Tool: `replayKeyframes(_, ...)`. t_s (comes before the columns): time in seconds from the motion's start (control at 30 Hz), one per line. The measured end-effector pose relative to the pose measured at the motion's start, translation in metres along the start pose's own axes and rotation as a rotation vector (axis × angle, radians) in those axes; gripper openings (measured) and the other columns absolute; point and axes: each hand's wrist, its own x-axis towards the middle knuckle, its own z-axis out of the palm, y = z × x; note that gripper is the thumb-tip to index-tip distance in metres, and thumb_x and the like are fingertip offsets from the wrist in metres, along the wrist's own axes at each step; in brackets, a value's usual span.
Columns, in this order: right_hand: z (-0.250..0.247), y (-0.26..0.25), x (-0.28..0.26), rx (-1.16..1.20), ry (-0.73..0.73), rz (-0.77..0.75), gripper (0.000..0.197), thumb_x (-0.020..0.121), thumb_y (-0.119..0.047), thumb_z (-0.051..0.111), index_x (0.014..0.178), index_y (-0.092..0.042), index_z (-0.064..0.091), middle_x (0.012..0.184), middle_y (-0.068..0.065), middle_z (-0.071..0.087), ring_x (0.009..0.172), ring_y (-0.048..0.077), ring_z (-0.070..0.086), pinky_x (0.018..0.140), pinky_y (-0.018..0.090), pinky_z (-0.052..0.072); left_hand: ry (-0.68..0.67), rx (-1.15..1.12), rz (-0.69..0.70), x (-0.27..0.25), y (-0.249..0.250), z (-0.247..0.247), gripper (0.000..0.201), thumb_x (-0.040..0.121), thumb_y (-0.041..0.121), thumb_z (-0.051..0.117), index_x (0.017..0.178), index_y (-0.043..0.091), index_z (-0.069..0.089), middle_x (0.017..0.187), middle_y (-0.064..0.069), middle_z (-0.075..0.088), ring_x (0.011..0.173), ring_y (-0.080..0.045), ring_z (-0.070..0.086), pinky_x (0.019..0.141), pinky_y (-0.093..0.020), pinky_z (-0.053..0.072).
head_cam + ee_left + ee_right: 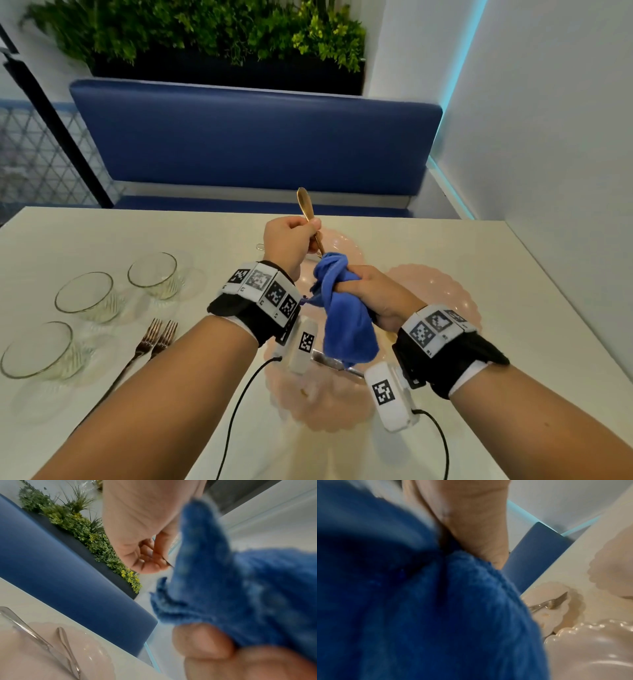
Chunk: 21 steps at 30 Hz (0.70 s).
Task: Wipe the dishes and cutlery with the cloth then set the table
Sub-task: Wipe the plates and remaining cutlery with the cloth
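A gold spoon [306,205] stands upright above the table, bowl end up. My left hand [301,236] grips its upper handle with curled fingers [154,559]. Just below, my right hand [356,286] squeezes a blue cloth [346,318] bunched round the spoon's lower handle, which is hidden inside it. The cloth [240,588] hangs down over a pink scalloped plate [318,407]. In the right wrist view the cloth [419,608] fills most of the picture.
More pink scalloped plates [442,291] lie under and behind my hands; one [570,612] carries a fork [554,601] and other cutlery [68,649]. Three glass bowls [84,296] and two forks [157,339] sit on the white table [496,342] at the left. A blue bench [257,144] faces me.
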Motion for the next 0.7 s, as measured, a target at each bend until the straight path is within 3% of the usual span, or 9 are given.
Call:
replayKeyframes(0.13,-0.004,0.004,0.001,-0.022,0.085,-0.024,0.014,0.092,-0.005,0.050,0.093,-0.010,0.064,0.094,0.015,0.065,0.084,0.023,0.062,0.081,0.034,0.053,0.036,-0.020,0.036,0.004,0.000,-0.004,0.026,0.089,0.008,0.059,0.062,0.007,0.060,0.060,-0.009,0.057,0.053,-0.018,0.051,0.058,-0.026,0.048)
replayKeyframes(0.27,-0.012,0.005,0.002,-0.024,0.180,-0.099,0.017,0.088,0.001,0.052,0.090,-0.011,0.064,0.083,0.008,0.065,0.077,0.019,0.062,0.072,0.028,0.054,0.024,-0.038,0.020,0.008,0.000,-0.010,0.022,0.089,0.010,0.059,0.068,0.009,0.061,0.066,-0.008,0.062,0.059,-0.017,0.058,0.062,-0.026,0.052)
replayKeyframes(0.37,-0.025,-0.001,0.008,0.008,0.312,-0.207,0.025,0.086,0.006,0.052,0.093,-0.014,0.065,0.087,0.010,0.066,0.081,0.023,0.064,0.070,0.029,0.057,-0.053,-0.132,-0.009,0.011,0.005,-0.019,0.007,0.089,0.004,0.058,0.083,0.007,0.056,0.070,-0.011,0.064,0.061,-0.020,0.063,0.061,-0.028,0.057)
replayKeyframes(0.43,-0.039,-0.007,0.013,-0.008,0.387,-0.256,0.029,0.085,0.008,0.052,0.096,-0.016,0.065,0.091,0.010,0.067,0.086,0.026,0.065,0.070,0.029,0.058,-0.076,-0.165,-0.027,0.015,0.012,-0.034,0.015,0.087,-0.002,0.057,0.093,0.010,0.050,0.072,-0.013,0.066,0.063,-0.023,0.065,0.057,-0.027,0.058)
replayKeyframes(0.5,-0.057,-0.012,0.017,-0.104,0.464,-0.317,0.025,0.081,0.000,0.058,0.099,-0.017,0.066,0.098,0.013,0.069,0.093,0.030,0.066,0.080,0.041,0.058,-0.075,-0.119,-0.005,0.020,0.021,-0.052,0.022,0.087,0.001,0.055,0.103,0.016,0.053,0.079,-0.011,0.067,0.070,-0.023,0.066,0.058,-0.026,0.056)
replayKeyframes(0.53,-0.064,-0.016,0.018,-0.207,0.480,-0.347,0.025,0.078,-0.007,0.061,0.101,-0.015,0.066,0.100,0.013,0.069,0.095,0.030,0.066,0.084,0.046,0.056,-0.097,-0.046,0.030,0.023,0.026,-0.060,0.028,0.089,0.009,0.057,0.114,0.021,0.053,0.087,-0.009,0.067,0.076,-0.021,0.066,0.062,-0.027,0.055)
replayKeyframes(0.6,-0.071,-0.024,0.020,-0.474,0.450,-0.371,0.026,0.075,-0.013,0.064,0.101,-0.012,0.066,0.097,0.010,0.070,0.093,0.026,0.066,0.086,0.043,0.054,-0.180,0.247,0.131,0.028,0.037,-0.066,0.045,0.090,0.029,0.058,0.133,0.029,0.044,0.106,-0.001,0.060,0.093,-0.016,0.061,0.074,-0.030,0.053)
replayKeyframes(0.67,-0.069,-0.032,0.023,-0.632,0.390,-0.392,0.020,0.079,-0.007,0.066,0.099,-0.009,0.065,0.094,0.008,0.070,0.091,0.023,0.065,0.085,0.036,0.053,-0.293,0.740,0.277,0.030,0.042,-0.062,0.043,0.094,0.040,0.048,0.136,0.027,0.044,0.116,0.005,0.050,0.103,-0.012,0.050,0.086,-0.029,0.046)
replayKeyframes(0.7,-0.068,-0.037,0.024,-0.665,0.386,-0.413,0.020,0.080,-0.006,0.065,0.100,-0.008,0.065,0.095,0.009,0.069,0.091,0.024,0.064,0.084,0.035,0.053,-0.371,0.957,0.321,0.028,0.042,-0.057,0.038,0.096,0.040,0.042,0.129,0.024,0.052,0.113,0.005,0.052,0.101,-0.012,0.049,0.085,-0.027,0.043)
